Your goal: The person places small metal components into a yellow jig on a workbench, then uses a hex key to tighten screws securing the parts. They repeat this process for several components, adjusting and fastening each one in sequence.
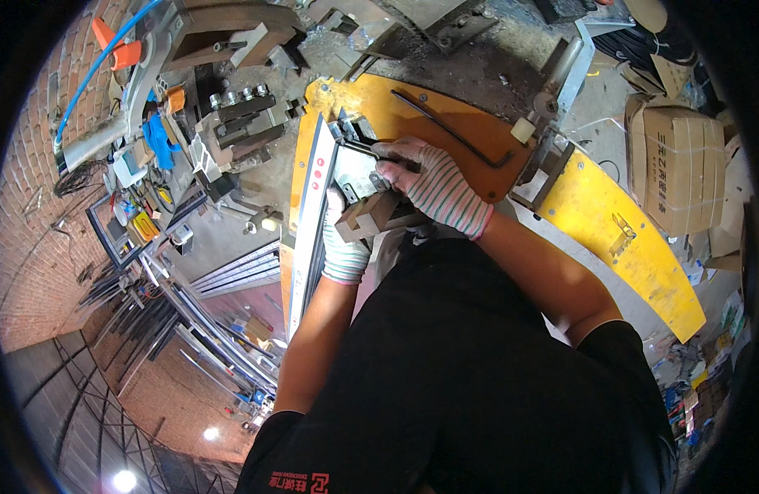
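Head view: silvery metal plate (355,171) at upper centre (flat, squarish, dark top edge), just right of a long pale strip (316,169). Right hand (437,183) pinches its right edge; left hand (344,249) lower left, grip partly hidden, can't tell.

Dark print (663,179) marks the carton (697,160), red print (319,483) the shirt (454,370).

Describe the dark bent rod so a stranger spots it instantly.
Find the orange tabletop ahead. Just beyond the right hand, a slim dark rod lies on it. Its hooked end sets it apart from the straight pale strip further left.
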The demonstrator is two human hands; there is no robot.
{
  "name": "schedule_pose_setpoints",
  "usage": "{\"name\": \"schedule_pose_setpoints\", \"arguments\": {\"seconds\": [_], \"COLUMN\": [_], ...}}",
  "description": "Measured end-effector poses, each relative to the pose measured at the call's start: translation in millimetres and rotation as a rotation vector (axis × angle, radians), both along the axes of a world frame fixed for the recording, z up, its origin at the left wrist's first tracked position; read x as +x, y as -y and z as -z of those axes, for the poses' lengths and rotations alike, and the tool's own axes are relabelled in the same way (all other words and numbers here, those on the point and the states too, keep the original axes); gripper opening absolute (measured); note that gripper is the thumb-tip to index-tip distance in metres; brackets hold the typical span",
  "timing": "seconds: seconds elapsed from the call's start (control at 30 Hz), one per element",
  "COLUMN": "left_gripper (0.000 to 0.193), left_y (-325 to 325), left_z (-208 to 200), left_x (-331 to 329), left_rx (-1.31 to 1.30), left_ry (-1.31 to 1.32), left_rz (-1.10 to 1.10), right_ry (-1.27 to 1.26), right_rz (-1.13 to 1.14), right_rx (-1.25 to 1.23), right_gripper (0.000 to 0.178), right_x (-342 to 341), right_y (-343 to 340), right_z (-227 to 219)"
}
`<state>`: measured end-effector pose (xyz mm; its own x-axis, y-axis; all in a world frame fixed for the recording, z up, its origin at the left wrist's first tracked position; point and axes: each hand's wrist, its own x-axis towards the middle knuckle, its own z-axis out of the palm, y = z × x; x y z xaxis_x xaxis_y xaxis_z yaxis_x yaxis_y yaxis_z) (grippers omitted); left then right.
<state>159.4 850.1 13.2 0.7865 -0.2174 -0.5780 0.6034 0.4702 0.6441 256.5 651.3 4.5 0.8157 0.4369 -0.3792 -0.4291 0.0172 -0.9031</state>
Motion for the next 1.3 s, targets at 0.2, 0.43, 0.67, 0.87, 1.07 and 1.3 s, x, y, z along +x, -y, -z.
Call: {"name": "schedule_pose_setpoints", "arguments": {"seconds": [0.2,0.43,0.67,0.87,1.07,1.3], "left_gripper": [0.087,0.082,0.051,0.078,0.067,0.046], "left_y": [-12.7,-25.8,-17.7,-9.7,3.8,9.6], "left_z": [8.1,29.5,18.4,15.0,-3.1,-1.1], "left_x": [-4.1,-15.7,-13.3,-6.3,4.1,12.3], "left_rx": [0.428,0.267,0.409,0.923,0.652,0.019], "left_ry": [-0.045,-0.033,0.01,0.221,0.143,-0.021], "left_rz": [0.322,0.198,0.16,0.282,0.242,-0.218], "right_ry": [0.077,0.037,0.115,0.067,0.046,0.151], "right_rz": [-0.028,-0.017,0.018,0.017,-0.008,0.02], "right_rx": [-0.014,0.007,0.025,0.055,0.037,-0.051], "right_gripper": [0.039,0.039,0.035,0.034,0.036,0.036], "right_x": [-0.6,-2.3,-3.5,-3.4,-3.2,-5.1], "right_y": [2.6,-0.4,2.5,1.9,2.2,-0.6], "right_z": [3.9,8.7,6.7,6.2,6.6,7.6]}}
